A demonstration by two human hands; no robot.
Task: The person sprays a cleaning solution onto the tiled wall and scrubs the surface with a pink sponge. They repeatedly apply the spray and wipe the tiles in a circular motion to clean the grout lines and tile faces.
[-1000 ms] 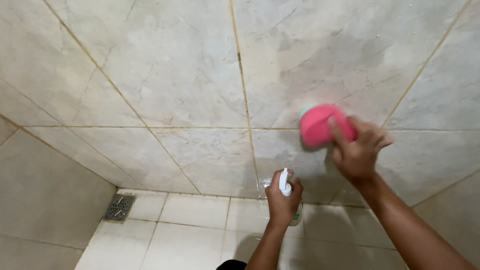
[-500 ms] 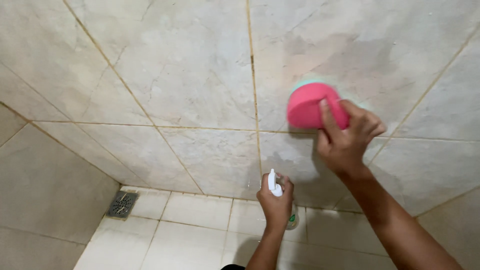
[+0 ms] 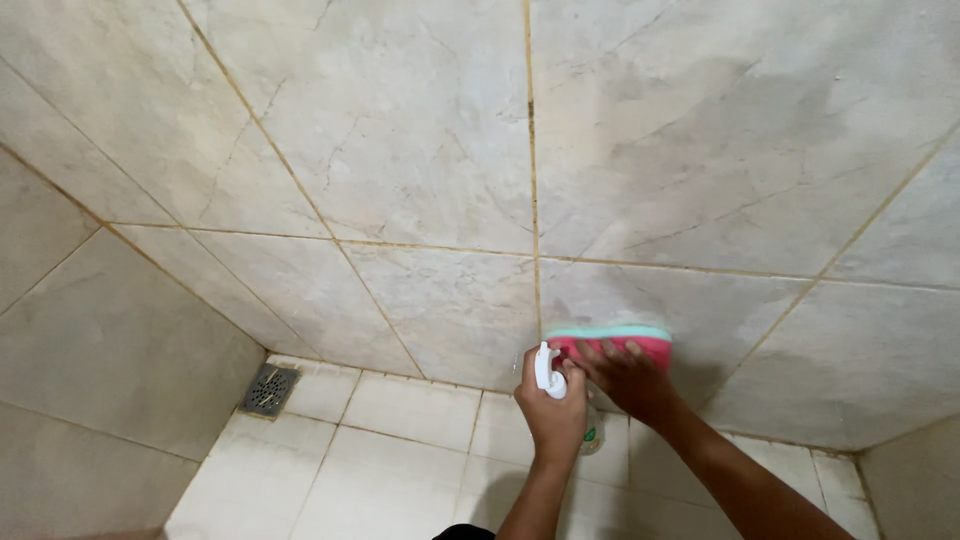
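My right hand (image 3: 625, 378) presses a pink sponge (image 3: 610, 342) flat on the wall tile. The sponge has a green strip along its top. It sits low on the wall, just right of the up-and-down tile line. My fingers cover its lower part. My left hand (image 3: 552, 412) holds a spray bottle (image 3: 592, 432) with a white top (image 3: 548, 372), just beside the sponge. The bottle stands upright and is mostly hidden by my hand.
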